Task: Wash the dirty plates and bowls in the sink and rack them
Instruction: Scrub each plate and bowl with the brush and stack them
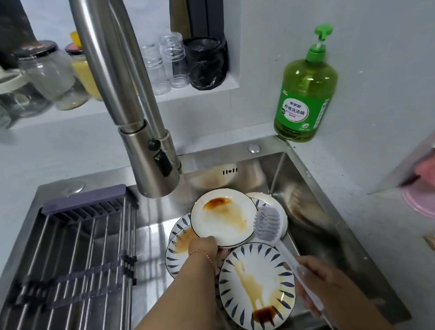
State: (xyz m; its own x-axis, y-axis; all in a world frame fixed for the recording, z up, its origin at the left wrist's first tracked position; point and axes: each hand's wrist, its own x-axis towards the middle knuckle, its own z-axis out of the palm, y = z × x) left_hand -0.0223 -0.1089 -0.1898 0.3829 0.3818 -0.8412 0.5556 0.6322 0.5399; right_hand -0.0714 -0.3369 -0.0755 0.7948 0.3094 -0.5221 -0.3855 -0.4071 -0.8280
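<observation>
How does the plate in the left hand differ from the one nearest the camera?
The held plate is plain white; the near plate has blue leaf marks round its rim. The held plate is gripped by the left hand; the near plate lies untouched in the sink. Both carry brown sauce stains.

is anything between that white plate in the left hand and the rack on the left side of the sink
Nothing visible. The left hand holds the stained white plate at its near edge, and the sink floor across to the drying rack looks open. The rack's bars carry no dishes.

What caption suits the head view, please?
Left hand tilts a stained plate while right hand holds a brush.
</observation>
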